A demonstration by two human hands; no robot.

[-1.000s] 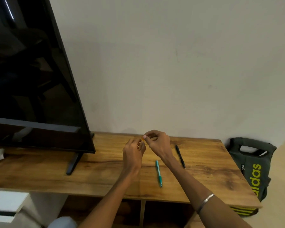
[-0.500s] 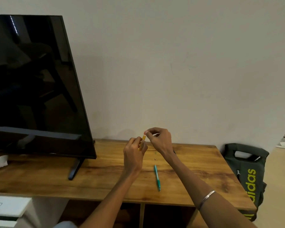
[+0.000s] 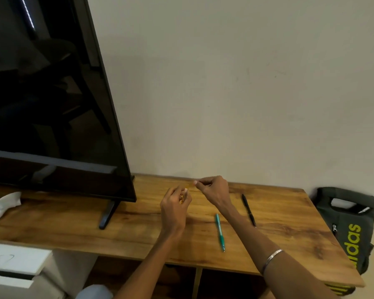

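Note:
My left hand [image 3: 174,209] hovers over the wooden table [image 3: 73,225] with its fingers curled round a short yellow pen piece [image 3: 185,190], of which only the tip shows. My right hand [image 3: 213,190] is a little to the right and farther back. Its thumb and forefinger pinch something thin that is too small to make out. A small gap separates the two hands. A teal pen [image 3: 220,231] lies on the table under my right forearm, and a black pen [image 3: 248,210] lies to its right.
A large black TV [image 3: 52,104] stands on the left of the table, its foot [image 3: 107,214] near my left hand. A white cloth [image 3: 2,207] lies at the far left. A dark bag [image 3: 350,225] with yellow lettering leans beyond the table's right end. A white cabinet [image 3: 13,262] stands at lower left.
Both hands held the yellow piece together; now they have drawn apart, the right hand moving right and back. The camera view has shifted.

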